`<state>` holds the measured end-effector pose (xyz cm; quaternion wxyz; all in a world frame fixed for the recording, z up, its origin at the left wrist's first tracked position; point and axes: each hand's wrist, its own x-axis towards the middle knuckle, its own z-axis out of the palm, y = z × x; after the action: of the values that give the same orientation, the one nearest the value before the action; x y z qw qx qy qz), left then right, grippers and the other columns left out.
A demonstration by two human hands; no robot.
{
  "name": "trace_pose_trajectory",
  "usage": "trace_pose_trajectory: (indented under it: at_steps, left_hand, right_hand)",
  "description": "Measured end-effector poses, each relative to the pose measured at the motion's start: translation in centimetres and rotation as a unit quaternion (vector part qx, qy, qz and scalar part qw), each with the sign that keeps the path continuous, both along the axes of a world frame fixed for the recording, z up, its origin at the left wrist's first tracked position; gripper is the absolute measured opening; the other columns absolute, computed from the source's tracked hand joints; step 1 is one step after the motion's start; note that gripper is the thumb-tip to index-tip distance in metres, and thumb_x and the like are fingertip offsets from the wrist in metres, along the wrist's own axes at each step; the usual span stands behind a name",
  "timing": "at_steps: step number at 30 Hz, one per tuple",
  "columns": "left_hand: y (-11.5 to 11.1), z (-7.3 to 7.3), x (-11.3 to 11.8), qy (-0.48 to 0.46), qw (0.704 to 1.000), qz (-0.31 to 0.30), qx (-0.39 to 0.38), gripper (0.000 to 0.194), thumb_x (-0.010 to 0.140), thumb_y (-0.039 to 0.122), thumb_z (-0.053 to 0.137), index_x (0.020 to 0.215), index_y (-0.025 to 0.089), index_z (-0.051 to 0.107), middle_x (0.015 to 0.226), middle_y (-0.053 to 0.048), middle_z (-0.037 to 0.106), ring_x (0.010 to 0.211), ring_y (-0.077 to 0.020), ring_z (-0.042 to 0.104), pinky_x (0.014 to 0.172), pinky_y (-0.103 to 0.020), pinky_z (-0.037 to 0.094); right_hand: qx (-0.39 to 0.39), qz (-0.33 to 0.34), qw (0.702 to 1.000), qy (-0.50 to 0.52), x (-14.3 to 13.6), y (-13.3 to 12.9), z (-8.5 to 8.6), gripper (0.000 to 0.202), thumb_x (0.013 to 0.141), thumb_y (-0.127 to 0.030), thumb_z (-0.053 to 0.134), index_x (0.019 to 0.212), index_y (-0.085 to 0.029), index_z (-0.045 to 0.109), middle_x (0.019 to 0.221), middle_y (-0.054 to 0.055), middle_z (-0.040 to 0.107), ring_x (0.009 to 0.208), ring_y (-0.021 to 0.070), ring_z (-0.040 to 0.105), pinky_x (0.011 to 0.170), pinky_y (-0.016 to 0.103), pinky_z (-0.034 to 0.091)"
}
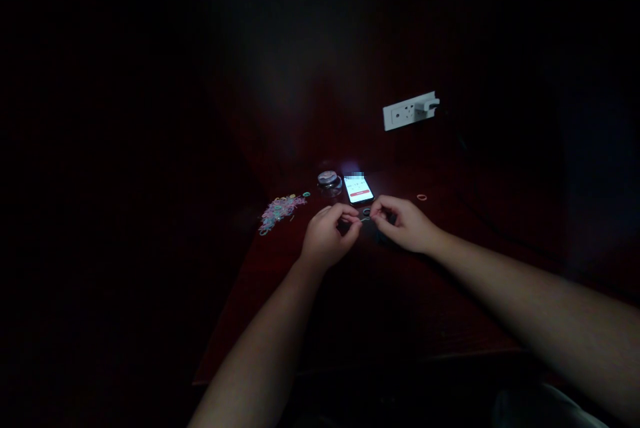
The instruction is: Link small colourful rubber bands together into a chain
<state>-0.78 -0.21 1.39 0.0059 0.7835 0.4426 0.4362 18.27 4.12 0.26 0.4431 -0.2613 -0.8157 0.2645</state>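
Observation:
My left hand (330, 235) is closed in a pinch over the table, with a thin pale-green rubber band (365, 219) at its thumb and fingertip. Facing it from the right, my right hand (403, 223) also pinches, its fingertips at the other end of the band. Just behind the fingertips lies a small greyish ring (367, 212). Something dark, too dim to name, sits under my right hand. To the left of my hands is a loose pile of many-coloured small rubber bands (281, 211).
A phone (359, 189) with its screen lit lies beyond my hands, beside a clear lidded jar (329, 183). One orange band (422, 197) rests to the right on the dark red table (260, 301). A wall socket (409, 111) holds a white plug. The surroundings are very dark.

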Motion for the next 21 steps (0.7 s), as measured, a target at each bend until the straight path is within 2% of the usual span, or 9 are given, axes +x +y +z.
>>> trace_pose_trajectory:
  at_steps: [2, 6, 10, 21]
  left_hand:
    - [0.01, -0.01, -0.01, 0.001, 1.0, 0.002, 0.0, 0.012, 0.078, 0.019, 0.063, 0.091, 0.02, 0.062, 0.083, -0.002, 0.068, 0.076, -0.0149, 0.063, 0.071, -0.028, 0.051]
    - [-0.01, 0.05, 0.03, 0.001, 1.0, 0.002, 0.0, 0.012, 0.079, 0.019, 0.063, 0.09, 0.02, 0.062, 0.083, -0.002, 0.068, 0.076, -0.0148, 0.064, 0.072, -0.028, 0.051]
    - [-0.04, 0.12, 0.06, -0.001, 1.0, -0.005, -0.003, 0.013, 0.079, 0.019, 0.063, 0.091, 0.02, 0.062, 0.084, -0.001, 0.068, 0.076, -0.0142, 0.064, 0.071, -0.027, 0.051]
    - [-0.01, 0.09, 0.06, -0.002, 1.0, -0.001, -0.001, 0.012, 0.078, 0.018, 0.063, 0.09, 0.02, 0.062, 0.084, -0.002, 0.068, 0.076, -0.0143, 0.064, 0.072, -0.028, 0.052]
  right_hand:
    - [-0.005, 0.004, 1.0, 0.004, 0.0, 0.04, -0.05, 0.003, 0.079, -0.017, 0.053, 0.08, -0.016, 0.055, 0.067, 0.0, 0.051, 0.059, 0.0121, 0.046, 0.055, 0.025, 0.038]
    - [-0.019, 0.027, 0.999, 0.005, -0.12, -0.04, -0.08, 0.014, 0.077, -0.015, 0.055, 0.091, -0.016, 0.055, 0.071, 0.0, 0.052, 0.061, 0.012, 0.046, 0.056, 0.025, 0.039]
    - [-0.022, 0.027, 0.999, -0.001, -0.21, -0.12, -0.05, 0.005, 0.081, -0.02, 0.055, 0.084, -0.016, 0.056, 0.067, -0.001, 0.05, 0.059, 0.0114, 0.045, 0.055, 0.025, 0.038]
    - [-0.017, 0.01, 1.0, -0.004, -0.12, -0.15, 0.05, 0.006, 0.081, -0.022, 0.055, 0.079, -0.017, 0.057, 0.066, 0.0, 0.051, 0.059, 0.012, 0.046, 0.054, 0.024, 0.038]
